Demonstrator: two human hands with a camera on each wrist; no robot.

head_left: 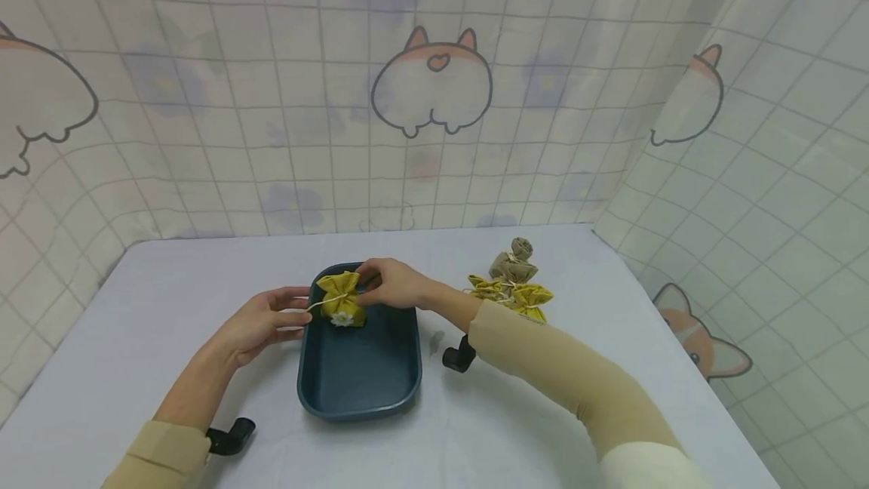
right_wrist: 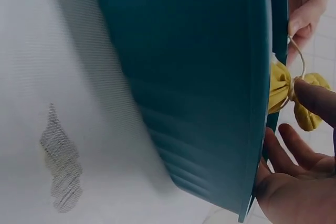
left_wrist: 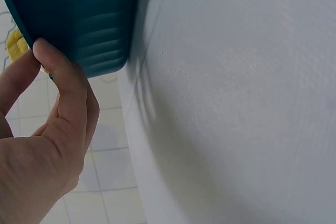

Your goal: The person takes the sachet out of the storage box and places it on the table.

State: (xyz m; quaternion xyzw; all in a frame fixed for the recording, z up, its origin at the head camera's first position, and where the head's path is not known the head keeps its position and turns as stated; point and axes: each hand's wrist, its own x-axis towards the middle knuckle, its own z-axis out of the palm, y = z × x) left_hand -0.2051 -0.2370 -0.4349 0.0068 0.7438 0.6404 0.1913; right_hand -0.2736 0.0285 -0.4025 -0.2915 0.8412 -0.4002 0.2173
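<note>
A yellow drawstring pouch (head_left: 342, 299) with a white flower on its front sits at the far end of the dark teal tray (head_left: 360, 410). My left hand (head_left: 271, 319) is at the tray's left rim, its thumb and forefinger pinching the end of the pouch's pale cord (right_wrist: 301, 59). In the left wrist view those fingertips (left_wrist: 44, 51) meet right at the rim. From the right, my right hand (head_left: 397, 285) holds the pouch by its tied neck, thumb against it. Its lower fingers (right_wrist: 286, 156) lie curled by the tray edge.
To the right of the tray lie more yellow pouches (head_left: 532, 296) and a greyish-brown pouch (head_left: 514, 266), bunched together. Black wrist-worn pieces (head_left: 459, 355) show below both forearms. A white cloth covers the table (head_left: 204, 278); a patterned curtain (head_left: 285, 134) hangs behind.
</note>
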